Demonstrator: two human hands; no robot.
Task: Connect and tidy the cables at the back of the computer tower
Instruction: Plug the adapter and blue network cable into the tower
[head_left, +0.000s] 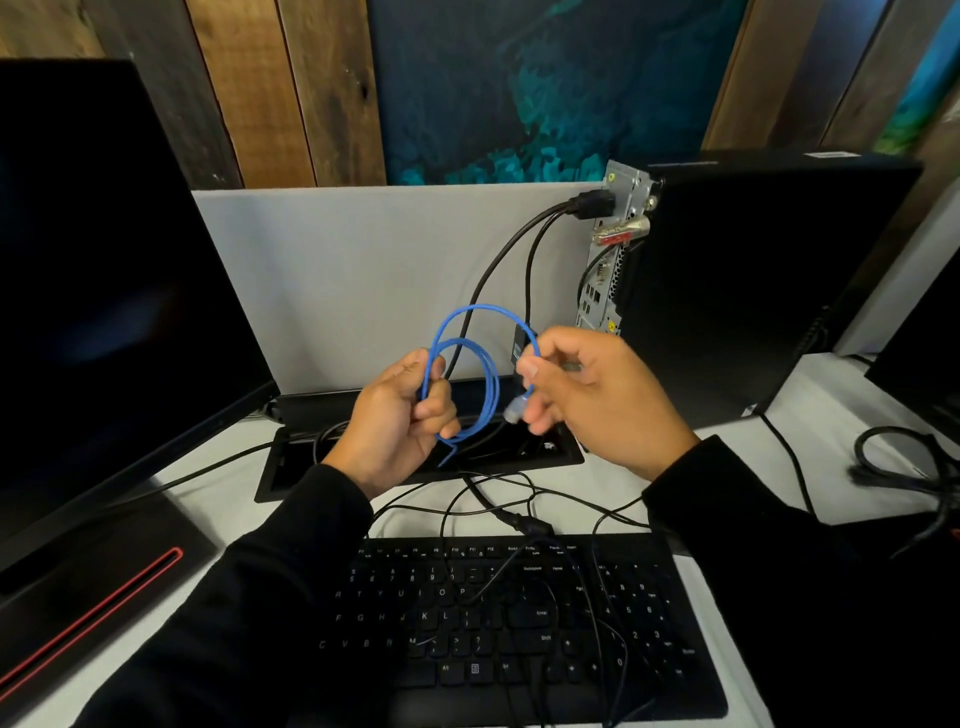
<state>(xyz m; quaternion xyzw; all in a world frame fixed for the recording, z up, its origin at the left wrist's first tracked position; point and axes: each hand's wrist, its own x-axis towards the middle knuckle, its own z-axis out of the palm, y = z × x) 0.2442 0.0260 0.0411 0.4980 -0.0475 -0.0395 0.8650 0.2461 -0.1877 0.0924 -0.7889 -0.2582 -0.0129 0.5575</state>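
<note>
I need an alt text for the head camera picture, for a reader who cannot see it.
Two hands hold a coiled blue cable above a desk: the left hand grips the loops, the right hand pinches it near its clear plug. Behind them, a black computer tower shows its rear panel with black cables plugged in; a keyboard lies below.

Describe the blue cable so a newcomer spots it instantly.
Start at the computer tower standing on the right of the desk, its rear panel facing left. In front of that panel, above the keyboard, both hands hold the blue cable coiled in loops: left hand, right hand. Every other cable nearby is black.
</note>
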